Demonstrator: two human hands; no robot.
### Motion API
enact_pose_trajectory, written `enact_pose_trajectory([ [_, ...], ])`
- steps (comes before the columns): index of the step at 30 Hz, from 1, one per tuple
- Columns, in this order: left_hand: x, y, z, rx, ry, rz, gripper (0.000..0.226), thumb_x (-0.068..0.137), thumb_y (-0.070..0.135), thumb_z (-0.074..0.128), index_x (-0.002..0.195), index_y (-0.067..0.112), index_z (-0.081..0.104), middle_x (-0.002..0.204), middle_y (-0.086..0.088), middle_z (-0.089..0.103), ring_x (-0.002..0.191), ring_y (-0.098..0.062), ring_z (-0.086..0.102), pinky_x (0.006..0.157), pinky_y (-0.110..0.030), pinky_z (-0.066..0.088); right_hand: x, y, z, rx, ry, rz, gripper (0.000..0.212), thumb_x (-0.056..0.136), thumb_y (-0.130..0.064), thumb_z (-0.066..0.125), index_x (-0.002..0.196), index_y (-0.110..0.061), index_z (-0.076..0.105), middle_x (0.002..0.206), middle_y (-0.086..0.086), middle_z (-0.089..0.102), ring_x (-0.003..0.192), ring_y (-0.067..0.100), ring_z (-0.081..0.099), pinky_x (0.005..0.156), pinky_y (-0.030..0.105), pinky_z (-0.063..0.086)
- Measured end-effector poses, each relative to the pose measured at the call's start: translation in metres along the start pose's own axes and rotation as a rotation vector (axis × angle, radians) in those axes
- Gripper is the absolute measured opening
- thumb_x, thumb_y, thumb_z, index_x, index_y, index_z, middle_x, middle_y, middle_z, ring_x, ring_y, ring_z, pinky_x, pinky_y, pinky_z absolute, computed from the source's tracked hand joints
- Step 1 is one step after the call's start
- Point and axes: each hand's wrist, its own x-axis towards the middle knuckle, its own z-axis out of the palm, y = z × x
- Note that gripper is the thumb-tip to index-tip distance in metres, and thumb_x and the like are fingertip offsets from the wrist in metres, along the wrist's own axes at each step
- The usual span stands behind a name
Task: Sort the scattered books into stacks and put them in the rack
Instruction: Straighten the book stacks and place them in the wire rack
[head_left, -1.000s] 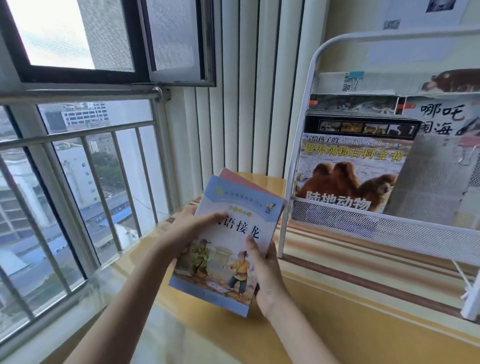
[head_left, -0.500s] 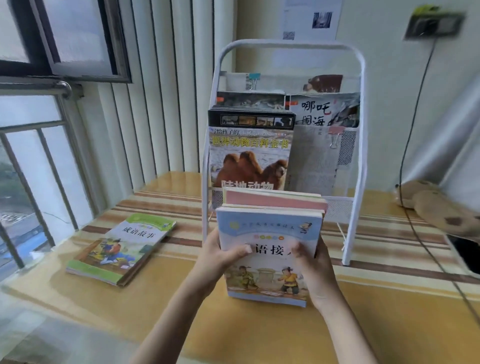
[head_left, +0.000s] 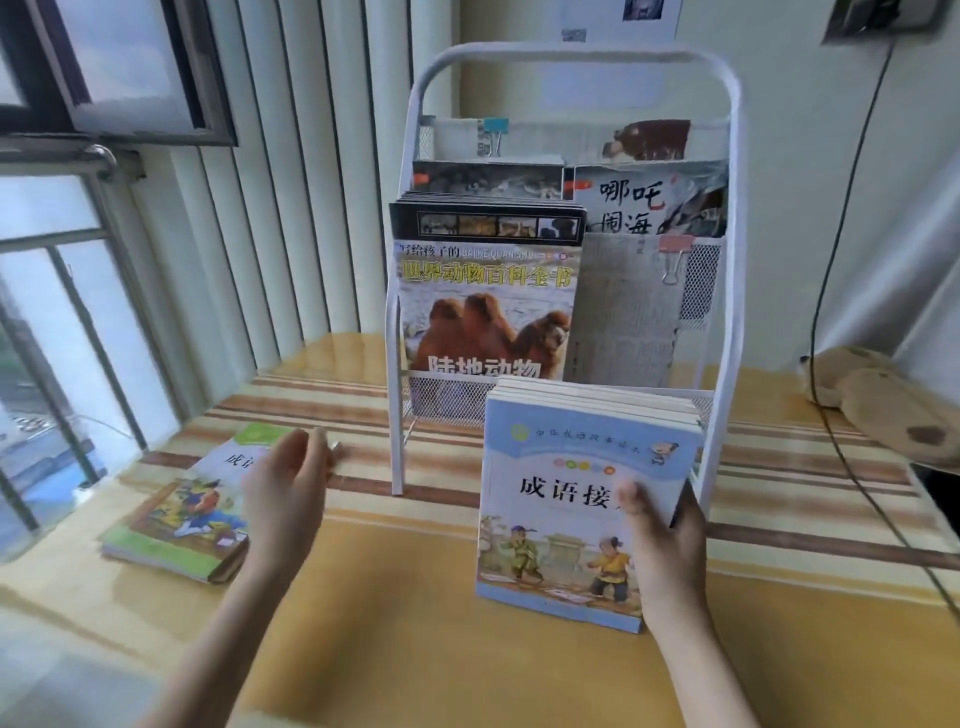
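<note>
In front of the rack (head_left: 730, 218), right hand (head_left: 662, 540) grips blue book stack (head_left: 566, 499). Left hand (head_left: 283, 499) spread, holding nothing, above green book (head_left: 182, 530).

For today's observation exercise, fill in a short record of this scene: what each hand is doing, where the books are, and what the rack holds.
left hand: open, in the air over the green-covered book, holding nothing
right hand: grip on the right edge of the blue-covered stack
blue-covered stack: several books, in front of the rack's lower right
green-covered book: flat on the table, left of the rack
rack: white wire, already holding a camel-cover book and clipped papers
</note>
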Motion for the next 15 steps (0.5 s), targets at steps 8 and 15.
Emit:
enact_pose_trajectory([
  [8, 0.092, -0.116, -0.063, 0.944, -0.338, -0.603, 0.105, 0.06, 0.088, 0.04, 0.129, 0.01, 0.053, 0.134, -0.018, 0.05, 0.123, -0.038, 0.042, 0.103, -0.049, 0.033, -0.017, 0.006, 0.064, 0.054, -0.158, 0.042, 0.08, 0.045, -0.082, 0.066, 0.093, -0.019, 0.06, 0.072, -0.016, 0.066, 0.066, -0.003, 0.06, 0.058, 0.009, 0.045],
  [15, 0.103, -0.095, -0.087, 0.534, -0.396, -0.628, 0.048, 0.055, 0.039, 0.084, 0.083, 0.004, 0.066, 0.082, -0.015, 0.066, 0.08, -0.028, 0.062, 0.072, -0.034, 0.051, -0.04, 0.018, 0.175, 0.115, -0.414, 0.412, 0.042, 0.067, -0.055, 0.068, 0.09, -0.021, 0.066, 0.074, -0.005, 0.064, 0.058, 0.003, 0.056, 0.056, 0.017, 0.044],
])
